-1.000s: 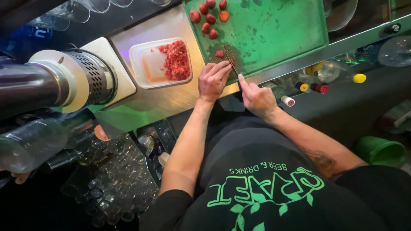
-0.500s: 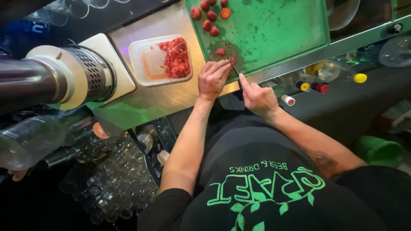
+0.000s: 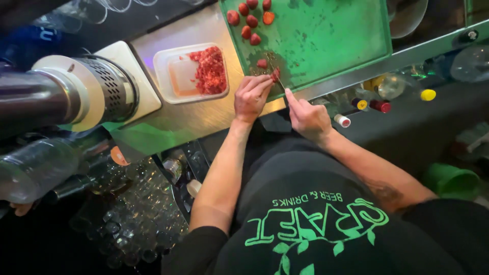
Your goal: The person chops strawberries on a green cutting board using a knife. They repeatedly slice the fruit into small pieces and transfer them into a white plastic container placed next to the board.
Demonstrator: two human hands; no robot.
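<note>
A green cutting board (image 3: 331,35) lies on the steel counter (image 3: 204,122). Several whole strawberries (image 3: 249,23) sit at its far left corner, and one piece (image 3: 262,63) lies closer to me. My left hand (image 3: 249,97) pinches a strawberry (image 3: 275,75) at the board's near edge. My right hand (image 3: 308,114) holds a small knife (image 3: 280,85), index finger stretched along it, the blade against that strawberry. Left of the board stands a clear plastic tub (image 3: 173,76) holding chopped strawberry (image 3: 208,71).
A metal cylinder machine (image 3: 81,97) on a white base stands at the counter's left. Bottles with coloured caps (image 3: 377,104) stand below the counter's edge. A rack of glasses (image 3: 127,219) is at lower left and a green cup (image 3: 448,181) at lower right.
Both hands stay at the board's near edge on the same strawberry, with only small knife movements. The view has shifted slightly.
</note>
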